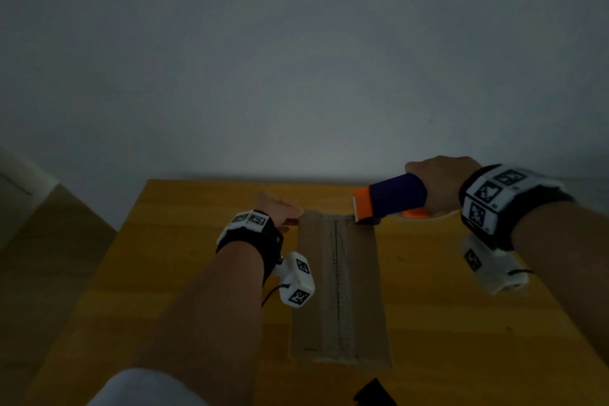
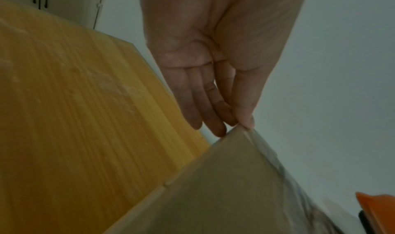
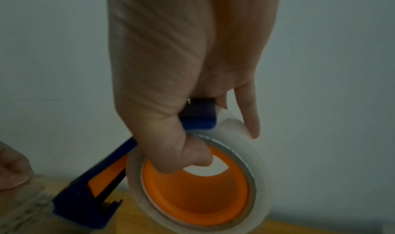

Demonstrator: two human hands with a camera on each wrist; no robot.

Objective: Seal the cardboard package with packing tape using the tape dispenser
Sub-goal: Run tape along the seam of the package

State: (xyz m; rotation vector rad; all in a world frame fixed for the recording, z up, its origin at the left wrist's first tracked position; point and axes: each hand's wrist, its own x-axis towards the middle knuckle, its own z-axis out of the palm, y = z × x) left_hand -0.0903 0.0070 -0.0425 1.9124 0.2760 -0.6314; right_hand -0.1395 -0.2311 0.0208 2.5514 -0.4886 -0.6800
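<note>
Both arms reach forward, bare, each with black band at wrist. Left hand (image 1: 276,208) sits left of centre in head view, fingers (image 2: 210,112) straight and close together, thumb tip touching box corner. Right hand (image 1: 440,182) sits higher at right, fingers curled tight round tape dispenser (image 1: 390,196).
</note>
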